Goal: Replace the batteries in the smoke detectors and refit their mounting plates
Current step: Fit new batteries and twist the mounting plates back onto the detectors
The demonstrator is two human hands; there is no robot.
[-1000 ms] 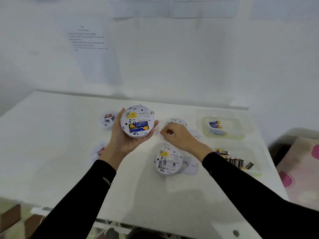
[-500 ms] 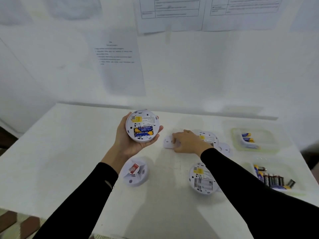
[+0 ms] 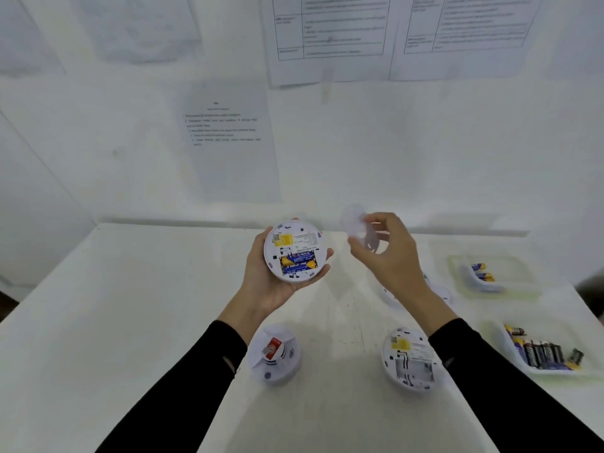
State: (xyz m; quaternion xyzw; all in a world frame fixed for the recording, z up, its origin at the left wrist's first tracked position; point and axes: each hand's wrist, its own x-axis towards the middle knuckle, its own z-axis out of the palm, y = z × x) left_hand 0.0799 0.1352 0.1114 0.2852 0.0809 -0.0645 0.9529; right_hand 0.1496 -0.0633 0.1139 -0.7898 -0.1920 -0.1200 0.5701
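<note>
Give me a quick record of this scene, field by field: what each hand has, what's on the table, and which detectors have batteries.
left hand: holds a detector, back up, batteries fitted
right hand: holds a mounting plate raised beside that detector, blurred
open detector: on the table, back up, battery bay empty
closed detector: on the table, face up, red sticker
far tray: a few batteries
near tray: a row of batteries
plate fitted: not yet

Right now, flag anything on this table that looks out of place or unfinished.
The detector lying back-up near the right sleeve has an empty battery bay and no plate. The detector in the left hand has batteries but no plate; the right hand holds a blurred mounting plate.
</note>
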